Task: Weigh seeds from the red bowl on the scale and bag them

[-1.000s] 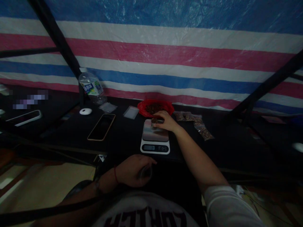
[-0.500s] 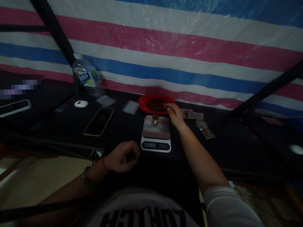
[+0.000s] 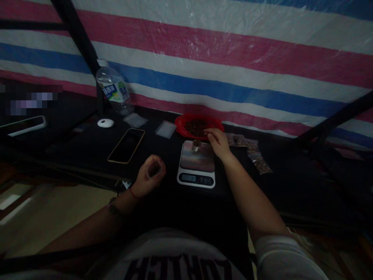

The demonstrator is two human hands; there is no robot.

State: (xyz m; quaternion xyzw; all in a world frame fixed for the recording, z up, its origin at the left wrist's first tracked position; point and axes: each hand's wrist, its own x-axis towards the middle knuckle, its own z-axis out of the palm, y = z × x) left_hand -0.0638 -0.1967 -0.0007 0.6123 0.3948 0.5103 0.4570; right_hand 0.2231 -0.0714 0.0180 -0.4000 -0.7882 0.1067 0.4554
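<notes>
In the head view my left hand (image 3: 150, 175) is curled around a small clear plastic bag (image 3: 154, 168), its mouth spread open and facing up. My right hand (image 3: 218, 142) reaches to the near right rim of a red dish or bag (image 3: 180, 126) heaped with brown bits (image 3: 196, 127). Its fingertips are drawn together there; whether anything is between them is too dark to make out. Just below stands a white digital scale (image 3: 198, 162) with a lit display. On its plate sits a small metal cup (image 3: 196, 146) filled with brown bits.
Several filled zip bags (image 3: 259, 163) lie to the right. Flat clear bags (image 3: 165, 129) lie left of the red dish. Farther left are a phone (image 3: 126, 146), a white oval object (image 3: 105, 123) and a large plastic bottle (image 3: 115, 91). A striped tarp (image 3: 204, 50) hangs behind.
My left hand has turned, so the bag's open mouth now faces up. My right hand stays by the red dish. The whole view has shifted slightly.
</notes>
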